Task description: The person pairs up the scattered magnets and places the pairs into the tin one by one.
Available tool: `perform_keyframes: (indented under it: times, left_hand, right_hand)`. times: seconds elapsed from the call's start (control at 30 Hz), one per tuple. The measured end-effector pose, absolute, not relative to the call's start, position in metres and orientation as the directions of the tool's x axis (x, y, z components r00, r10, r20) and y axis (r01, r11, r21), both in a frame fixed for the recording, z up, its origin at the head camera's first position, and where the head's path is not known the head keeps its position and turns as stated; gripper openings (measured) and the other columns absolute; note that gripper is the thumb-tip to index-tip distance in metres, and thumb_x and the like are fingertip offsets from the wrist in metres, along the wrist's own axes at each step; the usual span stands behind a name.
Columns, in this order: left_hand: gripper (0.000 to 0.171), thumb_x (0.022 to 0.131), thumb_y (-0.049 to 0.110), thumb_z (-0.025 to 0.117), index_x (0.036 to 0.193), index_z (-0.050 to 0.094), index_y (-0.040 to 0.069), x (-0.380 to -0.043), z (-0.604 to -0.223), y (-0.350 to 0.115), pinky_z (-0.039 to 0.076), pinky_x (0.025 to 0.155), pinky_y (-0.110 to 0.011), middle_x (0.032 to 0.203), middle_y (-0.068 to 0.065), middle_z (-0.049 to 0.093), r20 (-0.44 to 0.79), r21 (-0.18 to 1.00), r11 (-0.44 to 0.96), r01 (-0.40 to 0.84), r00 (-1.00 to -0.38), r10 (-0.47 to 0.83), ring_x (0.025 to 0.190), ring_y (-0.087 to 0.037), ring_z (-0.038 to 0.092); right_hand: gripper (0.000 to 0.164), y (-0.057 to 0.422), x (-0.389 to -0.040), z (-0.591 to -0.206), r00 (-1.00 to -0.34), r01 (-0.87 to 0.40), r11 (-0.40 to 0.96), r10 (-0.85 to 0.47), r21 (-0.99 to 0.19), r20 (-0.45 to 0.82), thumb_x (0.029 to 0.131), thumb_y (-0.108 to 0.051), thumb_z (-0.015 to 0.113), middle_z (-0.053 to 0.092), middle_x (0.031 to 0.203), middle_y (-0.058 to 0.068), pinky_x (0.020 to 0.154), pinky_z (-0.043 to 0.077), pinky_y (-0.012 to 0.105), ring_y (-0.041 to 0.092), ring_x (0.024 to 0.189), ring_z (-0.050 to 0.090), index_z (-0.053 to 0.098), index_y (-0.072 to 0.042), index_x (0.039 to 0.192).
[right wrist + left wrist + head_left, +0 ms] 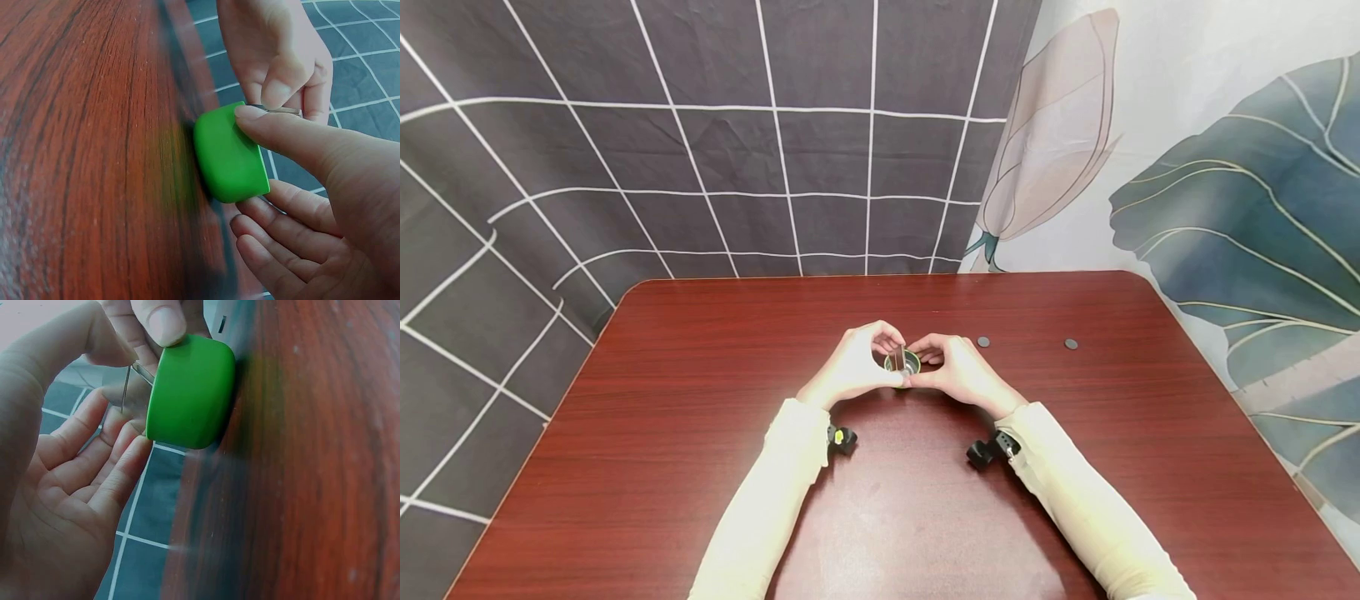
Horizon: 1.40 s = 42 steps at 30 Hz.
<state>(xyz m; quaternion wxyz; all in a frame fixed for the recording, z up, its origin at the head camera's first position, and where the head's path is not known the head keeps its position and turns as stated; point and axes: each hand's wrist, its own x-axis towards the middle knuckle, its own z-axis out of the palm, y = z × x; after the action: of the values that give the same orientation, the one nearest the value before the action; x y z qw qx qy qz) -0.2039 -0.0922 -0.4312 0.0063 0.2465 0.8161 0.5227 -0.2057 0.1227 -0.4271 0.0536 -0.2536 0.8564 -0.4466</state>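
A small green cup-shaped shell (190,394), rounded at its base, sits close over the tabletop between the two hands. From its open side stands a thin, flat metal piece (898,358), partly covered by fingers. My left hand (853,367) pinches that metal piece between thumb and fingers. My right hand (958,371) holds the shell, its thumb pressed on the outer wall near the rim and its fingers around the far side. In the head view the inside of the shell looks silvery, though hands hide much of it.
Two small dark discs (983,342) lie on the reddish-brown table (700,358), to the right of and beyond the right hand. A dark gridded cloth (820,150) and a white floral cloth (1150,100) hang behind the table. Each wrist carries a black camera.
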Motion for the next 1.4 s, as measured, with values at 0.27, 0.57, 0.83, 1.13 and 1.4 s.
perform_keyframes:
  times: [0.27,0.57,0.83,1.13,1.4]
  left_hand:
    - [0.047,0.067,0.009,0.093,0.106,0.067,0.005,-0.204,-0.429,-0.092,0.055,0.086,-0.038,0.095,-0.004,0.068,0.26,0.841,0.338,0.422,-0.864,0.431,0.088,-0.02,0.066]
    - [0.046,0.067,0.011,0.093,0.105,0.068,0.006,-0.205,-0.43,-0.092,0.056,0.086,-0.037,0.096,-0.003,0.068,0.27,0.809,0.372,0.456,-0.849,0.455,0.088,-0.017,0.066]
    - [0.048,0.069,0.012,0.095,0.109,0.071,0.002,-0.205,-0.426,-0.093,0.056,0.084,-0.034,0.098,-0.01,0.072,0.262,0.815,0.355,0.458,-0.838,0.479,0.088,-0.023,0.068]
    - [0.031,0.082,0.008,0.084,0.11,0.072,0.002,-0.203,-0.426,-0.099,0.055,0.087,-0.033,0.101,-0.01,0.071,0.269,0.802,0.387,0.455,-0.854,0.446,0.09,-0.02,0.066]
    - [0.031,0.088,0.019,0.08,0.114,0.072,0.004,-0.198,-0.423,-0.108,0.053,0.091,-0.042,0.106,-0.006,0.072,0.279,0.774,0.44,0.454,-0.87,0.407,0.097,-0.02,0.066]
  right_hand:
    - [0.041,0.123,-0.205,-0.427,-0.864,-0.391,0.474,-0.483,-0.789,0.138,0.078,-0.017,0.09,0.074,0.1,0.004,0.087,0.056,0.038,0.019,0.093,0.07,0.073,-0.003,0.112]
    - [0.042,0.123,-0.205,-0.427,-0.869,-0.386,0.492,-0.477,-0.78,0.13,0.077,-0.018,0.091,0.074,0.099,0.002,0.086,0.057,0.035,0.017,0.092,0.07,0.073,-0.004,0.113]
    - [0.042,0.122,-0.204,-0.426,-0.861,-0.385,0.47,-0.493,-0.795,0.126,0.077,-0.016,0.091,0.074,0.1,0.004,0.086,0.057,0.035,0.017,0.092,0.071,0.074,-0.004,0.114]
    - [0.042,0.122,-0.204,-0.426,-0.861,-0.383,0.467,-0.494,-0.797,0.124,0.078,-0.015,0.09,0.074,0.102,0.006,0.087,0.056,0.035,0.019,0.093,0.07,0.074,-0.003,0.114]
    - [0.04,0.122,-0.204,-0.426,-0.862,-0.386,0.471,-0.49,-0.793,0.129,0.078,-0.015,0.091,0.074,0.098,0.004,0.085,0.057,0.035,0.016,0.09,0.07,0.074,-0.004,0.112]
